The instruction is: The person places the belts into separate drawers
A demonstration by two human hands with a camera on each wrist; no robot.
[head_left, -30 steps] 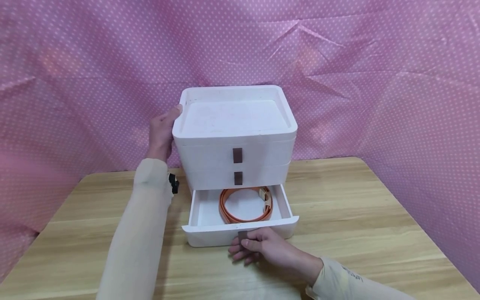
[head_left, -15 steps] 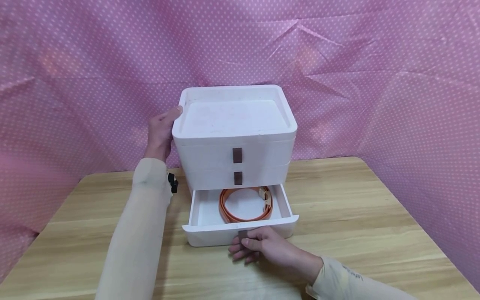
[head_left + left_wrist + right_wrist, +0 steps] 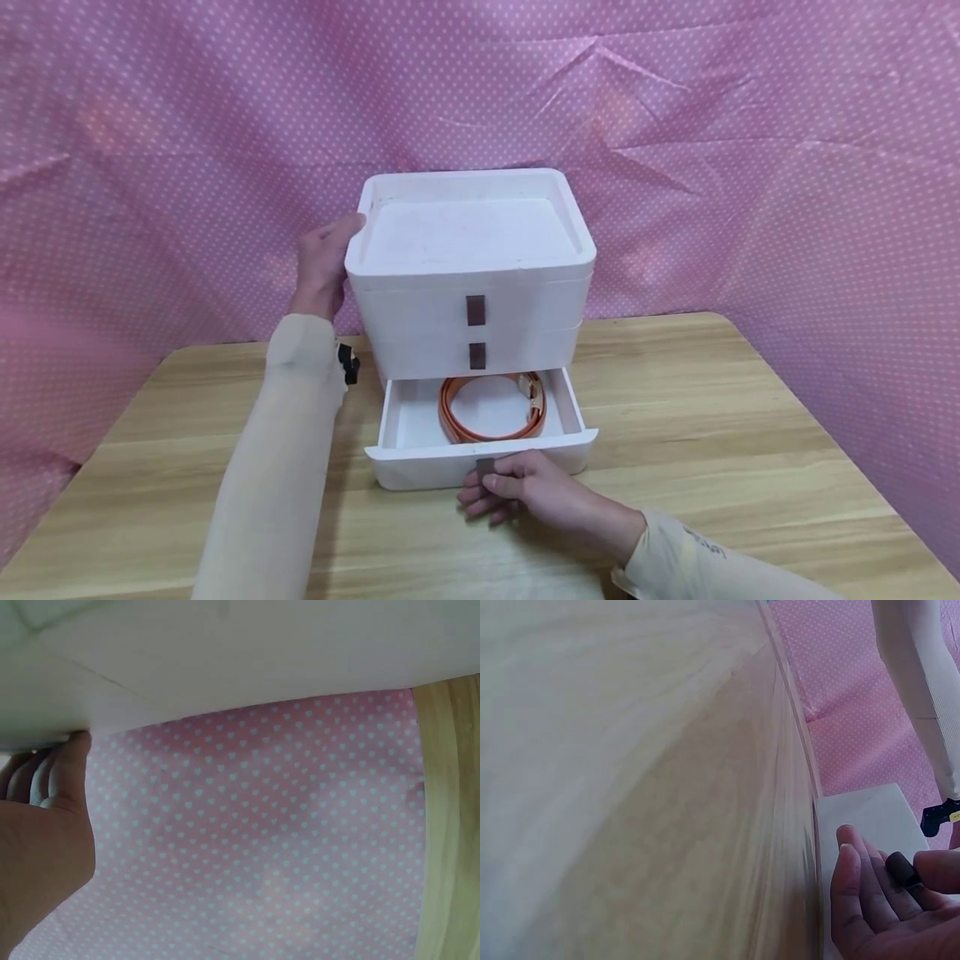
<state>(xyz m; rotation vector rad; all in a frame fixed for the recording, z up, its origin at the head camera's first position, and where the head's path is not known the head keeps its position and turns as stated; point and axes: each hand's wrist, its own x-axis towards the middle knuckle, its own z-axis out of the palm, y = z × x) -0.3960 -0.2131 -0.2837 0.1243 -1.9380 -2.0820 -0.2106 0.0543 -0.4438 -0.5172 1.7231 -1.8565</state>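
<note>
A white three-drawer storage box [image 3: 472, 325] stands on the table with its bottom drawer [image 3: 408, 417] pulled out. Inside that drawer lies a coiled orange-brown belt [image 3: 453, 427] with a gold buckle [image 3: 527, 386]. My right hand [image 3: 543, 493] pinches the drawer's brown pull tab [image 3: 485, 469] between thumb and index finger, the other fingers spread below; the right wrist view shows the same tab [image 3: 902, 868]. My left hand [image 3: 322, 260] grips the box's upper left side, its thumb at the top rim. In the left wrist view its fingers [image 3: 71, 769] meet the white wall.
Brown tabs mark the two upper drawers, top [image 3: 476, 310] and middle [image 3: 477, 356], both closed. The box's top is a shallow recessed tray [image 3: 472, 185]. Pink dotted cloth [image 3: 660, 125] hangs behind and beside the wooden table [image 3: 720, 433]. A black piece [image 3: 348, 364] is on the left wrist.
</note>
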